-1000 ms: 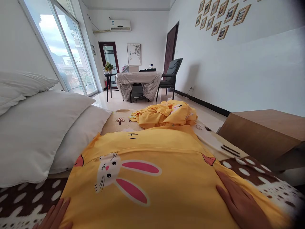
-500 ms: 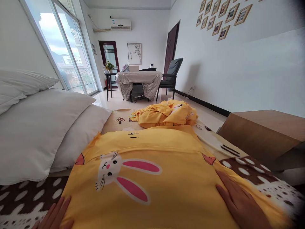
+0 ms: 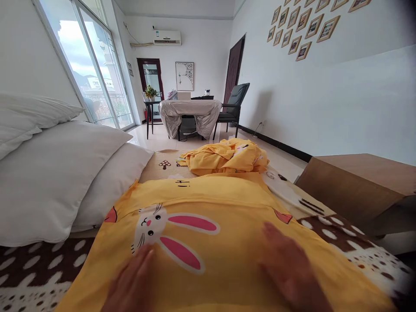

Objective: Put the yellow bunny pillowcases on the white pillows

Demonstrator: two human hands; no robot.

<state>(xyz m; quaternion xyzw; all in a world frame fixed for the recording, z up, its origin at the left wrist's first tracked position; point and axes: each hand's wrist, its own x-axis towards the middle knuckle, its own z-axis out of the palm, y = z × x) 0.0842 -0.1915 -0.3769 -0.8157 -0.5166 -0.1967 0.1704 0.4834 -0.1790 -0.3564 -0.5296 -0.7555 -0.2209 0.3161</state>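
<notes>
A yellow pillowcase-like cloth with a printed white rabbit and pink ears lies spread out in front of me on the bed. Over its near left part is my left hand, fingers stretched out, just below the rabbit's face. My right hand, blurred by motion, is over the right part with its fingers extended. Neither hand grips anything; whether they press on the cloth I cannot tell. Beyond the flat cloth lies a crumpled heap of yellow fabric.
White pillows are stacked on the left. A brown and cream patterned blanket covers the bed. At the right stands a brown cardboard box. Further off are a covered table and a black chair.
Both hands have moved inward from the side edges of the yellow cloth towards its middle. The view has tilted up slightly. The cloth and the crumpled heap lie as before.
</notes>
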